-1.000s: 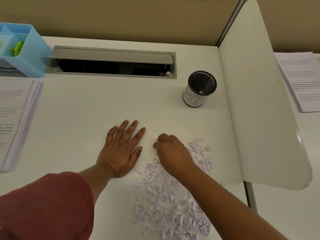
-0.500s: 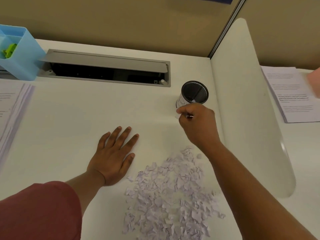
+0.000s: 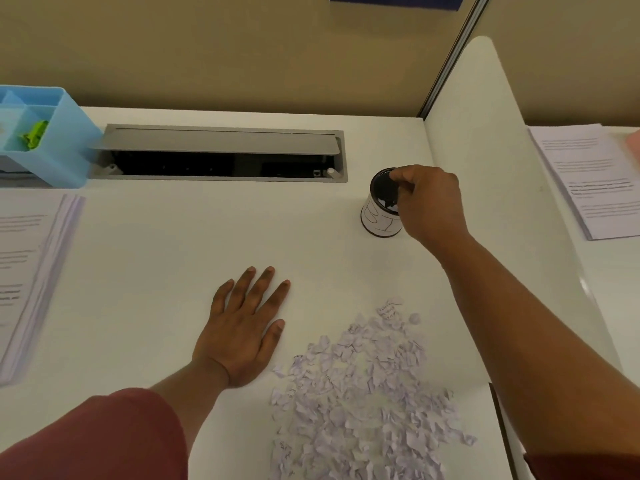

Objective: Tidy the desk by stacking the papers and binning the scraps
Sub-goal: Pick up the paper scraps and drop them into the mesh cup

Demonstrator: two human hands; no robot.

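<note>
We hold our right hand [image 3: 427, 202] over the small black mesh bin [image 3: 382, 202], its grip curled so we cannot tell whether it still holds paper, while our flat, open left hand [image 3: 242, 327] steadies us on the white surface [image 3: 173, 254] beside the pile of torn lilac scraps [image 3: 363, 403].

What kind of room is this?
Probably an office desk: a white divider panel splits it from the next desk, a cable hatch is sunk into the top, and printed paper stacks lie about.
</note>
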